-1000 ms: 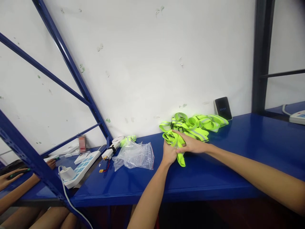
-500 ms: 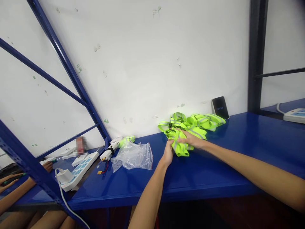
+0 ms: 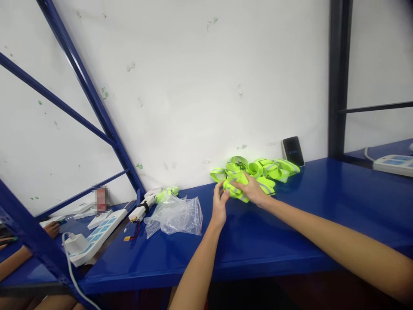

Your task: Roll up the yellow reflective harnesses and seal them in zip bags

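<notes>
Mainly, from the head view: a bundle (image 3: 236, 187) of neon yellow-green strap between both hands, above the blue table (image 3: 274, 232) and in front of the pile (image 3: 274, 167). Soft, crumpled, folded on itself into a compact wad, with pale grey striping in part. Somewhat blurred, and partly covered by fingers. Nearly as wide as tall, so long axis hard to tell; left side toward the left hand (image 3: 220, 202), lower edge toward the table's front. Left hand about half open, thumb and fingers parted, tips at the bundle's left edge; impossible to tell whether gripping. Right hand (image 3: 254, 190) closed on the right side, thumb across the front, other fingers partly hidden. Just behind, the pile of similar striped strap: upright loops at the left, looser folds at the right, long axis running left to right along the wall (image 3: 193, 86), right end tapering below the device (image 3: 292, 150), dark-screened and tilted back. Left of the left hand, on the table, the crumpled clear bag (image 3: 180, 215); just behind, a smaller neon roll (image 3: 166, 194) beside the white box (image 3: 140, 211). Farther left, the power strip (image 3: 100, 237).
</notes>
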Demonstrator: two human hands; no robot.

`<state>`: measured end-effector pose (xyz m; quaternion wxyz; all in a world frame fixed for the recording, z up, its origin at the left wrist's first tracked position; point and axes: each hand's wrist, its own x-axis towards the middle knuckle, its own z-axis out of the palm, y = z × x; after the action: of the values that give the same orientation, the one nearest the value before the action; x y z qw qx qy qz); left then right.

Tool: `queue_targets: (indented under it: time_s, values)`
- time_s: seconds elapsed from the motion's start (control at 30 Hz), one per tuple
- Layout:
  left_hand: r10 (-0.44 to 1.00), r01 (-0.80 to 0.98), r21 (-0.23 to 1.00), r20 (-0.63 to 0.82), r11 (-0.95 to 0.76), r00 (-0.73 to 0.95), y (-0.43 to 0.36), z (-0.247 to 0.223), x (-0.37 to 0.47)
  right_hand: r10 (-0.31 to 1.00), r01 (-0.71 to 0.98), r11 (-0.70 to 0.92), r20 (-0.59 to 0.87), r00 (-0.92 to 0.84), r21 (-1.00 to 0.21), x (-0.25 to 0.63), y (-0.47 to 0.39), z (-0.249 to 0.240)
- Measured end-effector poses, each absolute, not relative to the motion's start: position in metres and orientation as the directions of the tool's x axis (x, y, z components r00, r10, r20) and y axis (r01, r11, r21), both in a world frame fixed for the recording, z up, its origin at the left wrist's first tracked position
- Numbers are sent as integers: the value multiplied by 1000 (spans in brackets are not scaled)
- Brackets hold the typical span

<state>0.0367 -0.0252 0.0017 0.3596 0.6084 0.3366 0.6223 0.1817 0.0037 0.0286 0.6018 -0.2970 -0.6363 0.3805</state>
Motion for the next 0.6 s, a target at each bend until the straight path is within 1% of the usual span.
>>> queue_targets:
  time_s: [0.07, 0.17, 0.23, 0.3, 0.33, 0.4, 0.47, 0.53, 0.6]
  values:
    - [823, 89, 820, 568, -566, -1, -29, 3, 40, 851, -47, 524, 525, -3, -850, 183, 7, 27]
    - [750, 325, 729, 656, -602, -83, -33, 4, 42, 847, -55, 531, 532, 0, -846, 179, 4, 25]
    - [687, 449, 656, 717, -607, -118, -32, 5, 40, 851, -127, 517, 524, -28, -847, 173, -2, 23]
    - [644, 525, 615, 749, -589, -154, -29, 6, 36, 865, -227, 469, 496, -79, -854, 167, -8, 23]
    - [635, 544, 614, 751, -572, -181, -28, 7, 35, 874, -271, 425, 470, -125, -863, 164, -10, 23]
    - [640, 538, 650, 729, -536, -243, -23, 9, 32, 879, -330, 327, 414, -239, -885, 161, -12, 24]
    - [658, 499, 695, 697, -518, -286, -19, 10, 30, 862, -339, 275, 387, -328, -900, 162, -12, 25]
    - [669, 461, 709, 687, -534, -282, -16, 10, 28, 831, -310, 313, 417, -368, -898, 166, -13, 28]
    - [676, 436, 695, 700, -572, -230, -13, 8, 26, 787, -209, 418, 467, -402, -884, 175, -17, 34]
